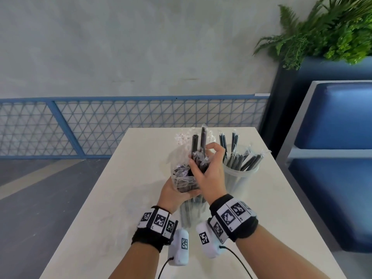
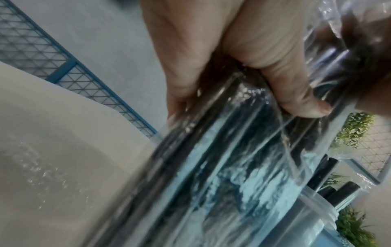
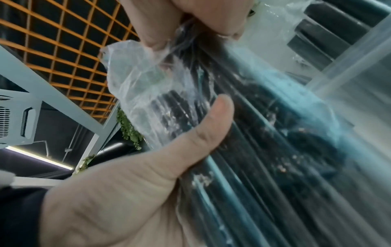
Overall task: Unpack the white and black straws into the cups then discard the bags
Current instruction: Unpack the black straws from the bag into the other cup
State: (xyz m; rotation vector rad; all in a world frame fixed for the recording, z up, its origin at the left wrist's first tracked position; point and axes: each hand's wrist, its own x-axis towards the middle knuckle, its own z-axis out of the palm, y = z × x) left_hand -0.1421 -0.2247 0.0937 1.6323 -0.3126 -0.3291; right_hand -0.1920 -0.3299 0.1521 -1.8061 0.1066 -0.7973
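The clear plastic bag of black straws (image 1: 182, 174) stands roughly upright over the white table (image 1: 128, 198), long axis vertical, mouth up. The left hand (image 1: 173, 193) cups it from below, fingers curled round the lower part. The right hand (image 1: 209, 170) clasps a bunch of black straws (image 1: 199, 146) poking out of the mouth. The clear plastic cup (image 1: 240, 176), already holding wrapped black straws, stands just right of the right hand, the nearer one to it. No white straws can be made out.

bag (image 1: 182, 178) bottom blurred, behind hands, cup (image 1: 240, 174) base blurred, plant (image 1: 330, 31) cropped
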